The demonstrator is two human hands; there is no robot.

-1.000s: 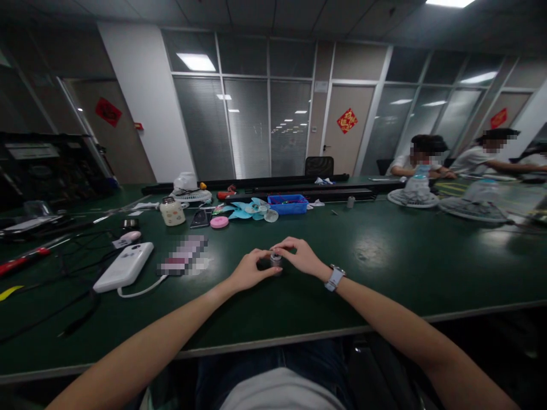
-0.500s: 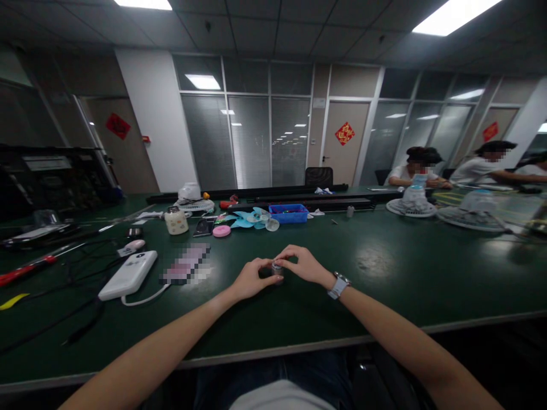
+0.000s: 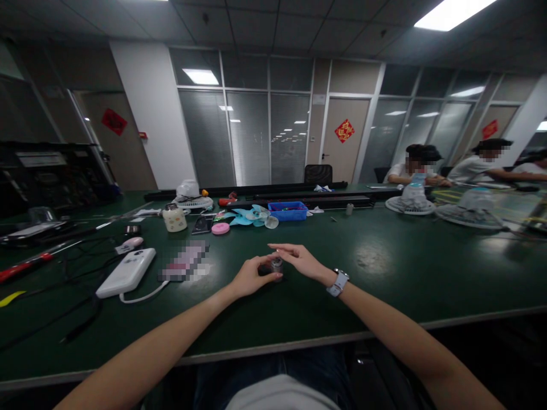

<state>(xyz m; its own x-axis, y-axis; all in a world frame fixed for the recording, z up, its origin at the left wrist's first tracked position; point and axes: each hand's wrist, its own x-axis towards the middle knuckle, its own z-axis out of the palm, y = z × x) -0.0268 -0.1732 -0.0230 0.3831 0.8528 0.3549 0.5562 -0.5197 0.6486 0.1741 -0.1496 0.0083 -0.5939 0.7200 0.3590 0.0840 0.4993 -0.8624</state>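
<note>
A small metal cylinder (image 3: 277, 267) with a darker top stands upright on the green table in front of me. My left hand (image 3: 252, 277) is closed around its left side, thumb at the front and fingers behind. Over the top hovers my right hand (image 3: 301, 260), wearing a watch (image 3: 339, 283), with its fingers stretched out to the left. Its thumb and fingertips are close to the cylinder's top; whether they touch it I cannot tell.
Left lie a white power bank (image 3: 127, 274), a phone (image 3: 188, 259) and black cables. Behind stand a floral jar (image 3: 175, 219), a pink round lid (image 3: 220, 228), blue fan blades (image 3: 248, 216) and a blue bin (image 3: 288, 212). A similar cylinder (image 3: 349, 209) and fan parts (image 3: 410, 204) stand right; people sit beyond.
My right hand's fingers have straightened and lifted off the cylinder's top, leaving more of it in sight. My left hand has kept its hold. The view has shifted slightly.
</note>
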